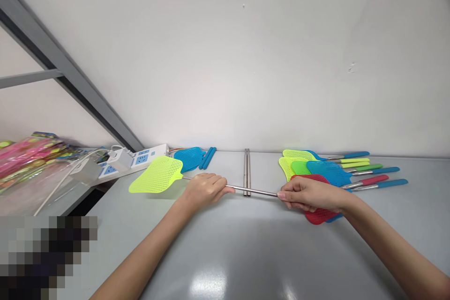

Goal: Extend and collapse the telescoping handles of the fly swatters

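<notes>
Yellow-green plastic forms the head of the fly swatter [158,176], which is held in both hands over the bench [246,248]. Its thin metal rod [256,191] is grasped near the head by the fingers of the left hand [206,191], while its other end is pinched by the fingers of the right hand [309,194]. The near ends of two loose metal rods [245,168], laid side by side on the bench, are crossed by the held rod; whether they are touched cannot be told. A red swatter [318,217] is partly covered by the right hand. Beside it, yellow, green and blue swatters [326,172] are heaped, their handles pointed to the right. At the back left, a blue swatter head [190,158] is placed just beside two blue handles [206,158], near a white power strip [142,159] into which plugs are pushed.
</notes>
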Motion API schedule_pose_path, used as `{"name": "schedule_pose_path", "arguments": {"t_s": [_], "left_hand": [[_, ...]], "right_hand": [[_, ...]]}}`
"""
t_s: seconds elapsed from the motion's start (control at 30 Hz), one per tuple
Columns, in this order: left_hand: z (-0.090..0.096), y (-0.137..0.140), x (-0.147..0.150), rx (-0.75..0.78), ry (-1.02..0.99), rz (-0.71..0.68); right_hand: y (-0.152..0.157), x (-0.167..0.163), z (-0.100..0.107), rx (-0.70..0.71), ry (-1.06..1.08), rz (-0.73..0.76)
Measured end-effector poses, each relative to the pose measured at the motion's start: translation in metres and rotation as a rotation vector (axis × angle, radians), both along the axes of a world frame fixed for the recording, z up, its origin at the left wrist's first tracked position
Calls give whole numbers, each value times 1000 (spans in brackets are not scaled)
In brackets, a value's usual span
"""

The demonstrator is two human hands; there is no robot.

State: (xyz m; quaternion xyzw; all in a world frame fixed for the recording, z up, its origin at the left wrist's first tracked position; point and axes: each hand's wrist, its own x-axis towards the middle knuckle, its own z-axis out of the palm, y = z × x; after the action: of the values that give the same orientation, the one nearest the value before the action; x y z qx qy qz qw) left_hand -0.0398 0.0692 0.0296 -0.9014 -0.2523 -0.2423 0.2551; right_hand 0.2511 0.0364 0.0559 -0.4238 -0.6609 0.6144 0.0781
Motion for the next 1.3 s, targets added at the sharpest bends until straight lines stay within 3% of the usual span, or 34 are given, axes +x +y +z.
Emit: {"name": "schedule_pose_path", "arguments": {"t_s": [1.0,1.3], "left_hand": [[-6,7,-14,-32,-4,-23],[-22,2,-11,-84,-37,29]], "right_hand": [[-3,0,1,20,-26,-9],[1,4,2,-77,-19,-13]]}}
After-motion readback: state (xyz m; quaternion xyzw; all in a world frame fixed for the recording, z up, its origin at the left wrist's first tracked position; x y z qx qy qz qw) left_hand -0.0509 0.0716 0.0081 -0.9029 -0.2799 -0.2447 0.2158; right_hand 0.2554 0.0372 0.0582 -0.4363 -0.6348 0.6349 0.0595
